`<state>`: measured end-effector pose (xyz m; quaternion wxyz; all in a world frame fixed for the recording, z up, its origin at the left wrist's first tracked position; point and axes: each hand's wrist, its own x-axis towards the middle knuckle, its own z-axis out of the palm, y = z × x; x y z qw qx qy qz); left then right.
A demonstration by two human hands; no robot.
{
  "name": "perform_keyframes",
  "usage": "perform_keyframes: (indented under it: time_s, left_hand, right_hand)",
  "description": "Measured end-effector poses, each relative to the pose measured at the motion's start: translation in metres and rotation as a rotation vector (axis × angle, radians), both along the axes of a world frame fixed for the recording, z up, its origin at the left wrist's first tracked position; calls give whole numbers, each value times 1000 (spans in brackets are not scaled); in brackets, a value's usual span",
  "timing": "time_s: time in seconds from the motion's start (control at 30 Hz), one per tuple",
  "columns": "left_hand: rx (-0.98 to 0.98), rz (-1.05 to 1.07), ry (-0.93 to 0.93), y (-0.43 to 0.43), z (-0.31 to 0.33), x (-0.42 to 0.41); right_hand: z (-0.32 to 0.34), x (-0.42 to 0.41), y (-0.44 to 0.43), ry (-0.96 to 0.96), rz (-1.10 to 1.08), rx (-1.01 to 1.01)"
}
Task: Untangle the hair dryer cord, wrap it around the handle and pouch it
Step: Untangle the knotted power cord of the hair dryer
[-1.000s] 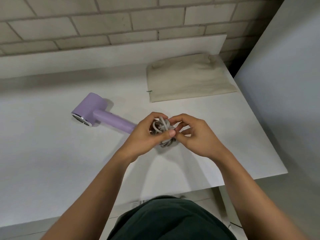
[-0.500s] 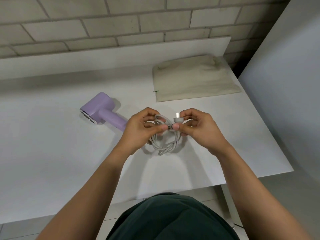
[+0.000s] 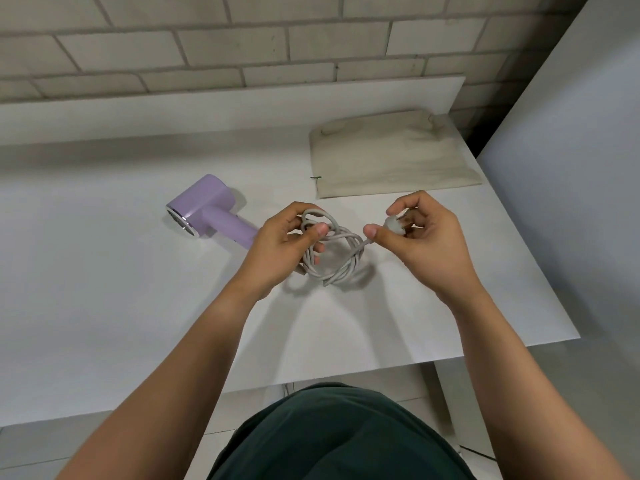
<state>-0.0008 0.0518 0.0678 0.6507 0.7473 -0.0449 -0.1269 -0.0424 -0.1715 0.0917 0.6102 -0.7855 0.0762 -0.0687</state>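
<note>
The left hand (image 3: 277,247) is closed round a knotted bundle of grey cord (image 3: 341,261), with the thumb pressed on the top loops and the fingers curled beneath. The right hand (image 3: 426,244), at three o'clock from the bundle, is closed on the white plug (image 3: 393,224), which is pinched between thumb and fingertips. A short run of cord is stretched from the plug to the tangle. Both hands are held just above the table (image 3: 104,306), and the lower loops hang close to its surface.

At ten o'clock from the bundle the lilac hair dryer (image 3: 204,213) lies on its side. Its handle (image 3: 230,228) is pointed toward the left hand, and the handle's end is hidden behind that hand. At one o'clock, near the brick wall (image 3: 207,39), the beige pouch (image 3: 391,157) lies flat; which side its mouth is on cannot be told.

The step in hand is judged to be the untangling: the plug end lies clear, but several loops are crossed and twisted. Wrapping and pouching are not yet begun. For the next move, the left grip would need to be loosened so the loops can open, and the plug would need to be fed back through the crossings. A straight pull is likely to tighten the knot.
</note>
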Motion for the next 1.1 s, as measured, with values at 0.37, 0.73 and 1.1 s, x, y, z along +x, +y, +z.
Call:
perform_keyframes:
  time_s: [0.37,0.73,1.1]
  left_hand:
    - [35,41,-47,-11,2,-2]
    - [166,58,-66,-8,6,4]
    - [30,-94,35,-23,10,18]
  right_hand:
    - [8,-13,10,40,158,175]
    - [-6,-4,30,-213,27,-382]
    - [-22,4,14,71,178,-13]
